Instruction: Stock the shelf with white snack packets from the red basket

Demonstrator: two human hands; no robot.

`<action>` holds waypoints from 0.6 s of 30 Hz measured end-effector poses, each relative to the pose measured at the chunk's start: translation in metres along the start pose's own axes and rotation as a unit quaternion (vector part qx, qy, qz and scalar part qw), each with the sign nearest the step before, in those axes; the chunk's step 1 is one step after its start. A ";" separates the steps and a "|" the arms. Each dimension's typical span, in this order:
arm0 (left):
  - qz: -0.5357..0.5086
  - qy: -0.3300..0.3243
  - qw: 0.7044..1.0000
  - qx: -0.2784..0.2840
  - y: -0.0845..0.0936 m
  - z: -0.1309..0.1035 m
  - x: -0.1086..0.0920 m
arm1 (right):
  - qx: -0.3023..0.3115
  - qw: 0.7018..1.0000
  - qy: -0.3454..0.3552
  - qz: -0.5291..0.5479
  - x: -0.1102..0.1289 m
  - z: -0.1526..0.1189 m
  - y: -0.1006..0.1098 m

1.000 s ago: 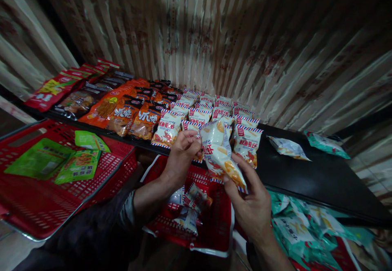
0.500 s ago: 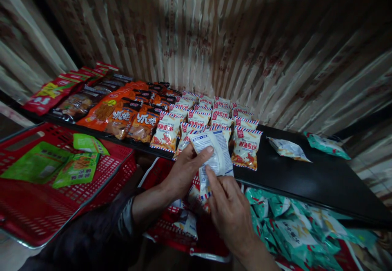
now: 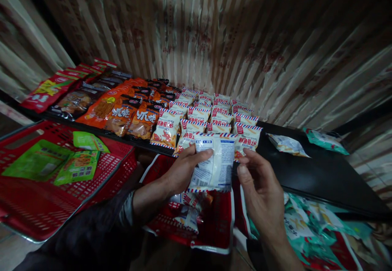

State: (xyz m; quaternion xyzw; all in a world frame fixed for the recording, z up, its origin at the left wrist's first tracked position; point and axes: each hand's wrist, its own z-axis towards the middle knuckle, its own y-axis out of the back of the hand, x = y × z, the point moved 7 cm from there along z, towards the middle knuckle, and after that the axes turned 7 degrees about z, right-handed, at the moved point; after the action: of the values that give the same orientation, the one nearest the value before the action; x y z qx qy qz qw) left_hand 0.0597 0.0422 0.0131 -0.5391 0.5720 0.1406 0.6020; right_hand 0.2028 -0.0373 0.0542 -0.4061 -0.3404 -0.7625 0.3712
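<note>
My left hand (image 3: 183, 167) grips a white snack bag (image 3: 216, 163) by its left side, the thumb lying across its printed back. The bag has red and blue striped edges and is held upright over a red basket. Just to its right, my right hand (image 3: 260, 181) is apart from the bag, thumb and fingers spread with nothing between them. Rows of similar white snack bags (image 3: 165, 128) stand on the black shelf (image 3: 315, 169) behind. More such bags (image 3: 188, 216) lie in the red basket (image 3: 214, 238) below my hands.
At the left, another red basket (image 3: 27, 209) holds green packets (image 3: 39, 161). Orange bags (image 3: 143, 120) and red bags (image 3: 45, 93) line the shelf's left part. A white bag (image 3: 288, 145) and a teal bag (image 3: 326, 141) lie flat at right. Teal bags (image 3: 306, 222) fill a basket at lower right.
My right hand has come off the bag and moved right, its fingers opening. The bag in my left hand has turned more upright and now faces me squarely.
</note>
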 end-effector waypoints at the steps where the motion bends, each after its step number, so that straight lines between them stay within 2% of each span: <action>1: 0.009 0.006 1.000 0.011 -0.002 -0.001 0.001 | -0.005 0.999 -0.035 0.035 -0.008 0.003 0.001; 4: 0.032 0.010 0.999 0.039 -0.006 -0.001 0.005 | 0.010 0.986 -0.112 0.124 -0.026 0.006 -0.003; 8: 0.054 0.013 0.995 0.082 -0.013 -0.001 0.010 | 0.031 0.964 -0.178 0.195 -0.038 0.003 -0.010; 14: 0.087 0.001 0.992 0.094 -0.015 -0.003 0.007 | 0.050 0.946 -0.191 0.258 -0.042 0.005 -0.016; 18: 0.104 0.000 0.990 0.099 -0.017 -0.005 0.006 | 0.037 0.948 -0.195 0.250 -0.043 0.006 -0.015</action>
State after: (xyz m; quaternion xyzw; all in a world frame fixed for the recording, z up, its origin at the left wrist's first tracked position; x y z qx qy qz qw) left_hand 0.0722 0.0291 0.0181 -0.4139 0.6364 0.1451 0.6345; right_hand 0.2091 -0.0126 0.0159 -0.6047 -0.3215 -0.5384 0.4910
